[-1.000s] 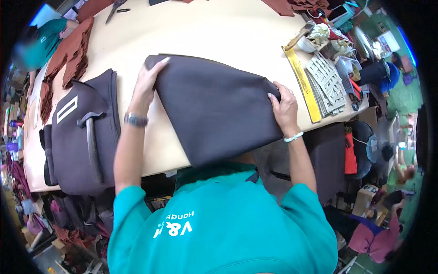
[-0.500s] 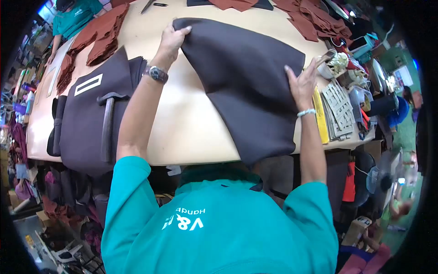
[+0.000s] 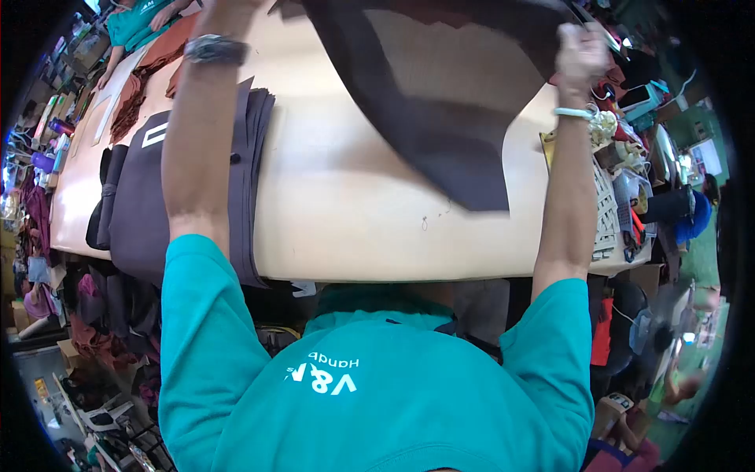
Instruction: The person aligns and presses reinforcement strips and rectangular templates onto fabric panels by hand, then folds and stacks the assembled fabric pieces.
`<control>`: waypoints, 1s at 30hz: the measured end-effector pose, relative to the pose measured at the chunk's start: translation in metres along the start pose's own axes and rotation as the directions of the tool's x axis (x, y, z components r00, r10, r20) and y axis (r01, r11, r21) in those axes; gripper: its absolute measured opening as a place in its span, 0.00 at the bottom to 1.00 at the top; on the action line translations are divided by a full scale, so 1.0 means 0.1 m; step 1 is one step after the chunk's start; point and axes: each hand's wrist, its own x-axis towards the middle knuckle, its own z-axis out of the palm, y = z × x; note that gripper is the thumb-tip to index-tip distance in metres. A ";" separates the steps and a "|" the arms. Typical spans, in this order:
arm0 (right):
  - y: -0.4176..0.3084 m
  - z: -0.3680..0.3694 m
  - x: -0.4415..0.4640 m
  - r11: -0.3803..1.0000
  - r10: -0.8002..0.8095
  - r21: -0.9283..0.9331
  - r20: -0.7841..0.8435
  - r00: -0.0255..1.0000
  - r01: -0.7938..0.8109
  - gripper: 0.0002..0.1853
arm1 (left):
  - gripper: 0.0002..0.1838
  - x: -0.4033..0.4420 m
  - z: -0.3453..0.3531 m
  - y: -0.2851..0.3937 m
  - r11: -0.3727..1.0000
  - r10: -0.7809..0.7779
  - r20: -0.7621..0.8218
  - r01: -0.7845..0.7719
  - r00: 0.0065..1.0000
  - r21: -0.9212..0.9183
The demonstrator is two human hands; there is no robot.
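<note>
A large dark brown sheet, leather-like (image 3: 440, 149), is raised over the pale table and smeared by motion. Its upper part runs out of the top of the view, and its lower tip hangs over the tabletop. My right hand (image 3: 582, 53) is closed in a fist at the sheet's right edge. My left hand (image 3: 236, 6) is cut off by the top border, so its fingers are hidden. Under my left forearm lies a stack of dark brown sheets (image 3: 141, 212) with a white rectangular frame (image 3: 154, 135) on it. Only a small dark end of the hammer (image 3: 234, 159) shows beside that arm.
The pale table (image 3: 338, 236) has its near edge at my waist. Reddish-brown pieces (image 3: 161, 55) lie at the back left, where a co-worker (image 3: 138, 23) stands. White lattice pieces (image 3: 605, 212), a phone-like device (image 3: 635, 96) and other clutter line the right side.
Both hands have moved away from me and farther apart, lifting the sheet up and forward. My left forearm now covers most of the hammer. The right hand has gone from spread fingers to a fist.
</note>
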 end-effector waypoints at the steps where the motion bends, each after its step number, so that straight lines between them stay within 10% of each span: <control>1: -0.13 -0.06 0.29 0.992 0.021 0.125 -0.105 0.994 -0.008 0.12 | 0.24 -0.13 -0.03 0.08 0.999 0.033 0.018 -0.033 0.999 0.011; 3: -1.07 -0.27 0.12 0.904 0.064 0.427 -0.116 0.991 -0.008 0.17 | 0.25 -0.51 -0.18 0.01 0.996 0.023 0.053 -0.027 0.998 0.088; 5: -0.81 -0.66 -0.11 0.974 -0.192 -0.105 0.070 0.979 0.199 0.20 | 0.26 -1.00 -0.32 -0.17 0.990 -0.035 0.097 0.021 0.995 0.141; 7: -0.79 -0.81 -0.65 0.983 0.082 0.155 0.094 0.992 -0.096 0.22 | 0.28 -1.49 -0.36 -0.35 0.981 -0.107 0.149 0.081 0.983 0.174; 9: -0.78 -1.12 -1.17 0.942 0.334 -0.065 0.274 0.902 -0.329 0.22 | 0.29 -1.92 -0.27 -0.40 0.970 -0.171 0.205 0.129 0.964 0.205; 13: -0.79 -1.69 -1.92 0.919 0.378 -0.320 0.553 0.743 -0.230 0.15 | 0.25 -2.53 -0.13 -0.37 0.882 -0.459 0.294 0.389 0.839 0.265; 19: -1.22 -1.96 -2.24 0.919 0.308 -0.393 0.754 0.580 0.023 0.19 | 0.31 -3.09 -0.10 -0.50 0.661 -0.512 0.378 0.073 0.772 0.747; 24: -1.40 -1.86 -2.19 0.934 0.275 -0.353 0.811 0.516 0.057 0.30 | 0.31 -3.24 0.03 -0.36 0.648 -0.543 0.356 0.109 0.760 0.754; 30: -1.57 -2.13 -2.21 0.956 0.241 -0.276 0.933 0.266 0.102 0.20 | 0.17 -3.57 0.04 -0.18 0.682 -0.618 0.462 0.141 0.637 0.718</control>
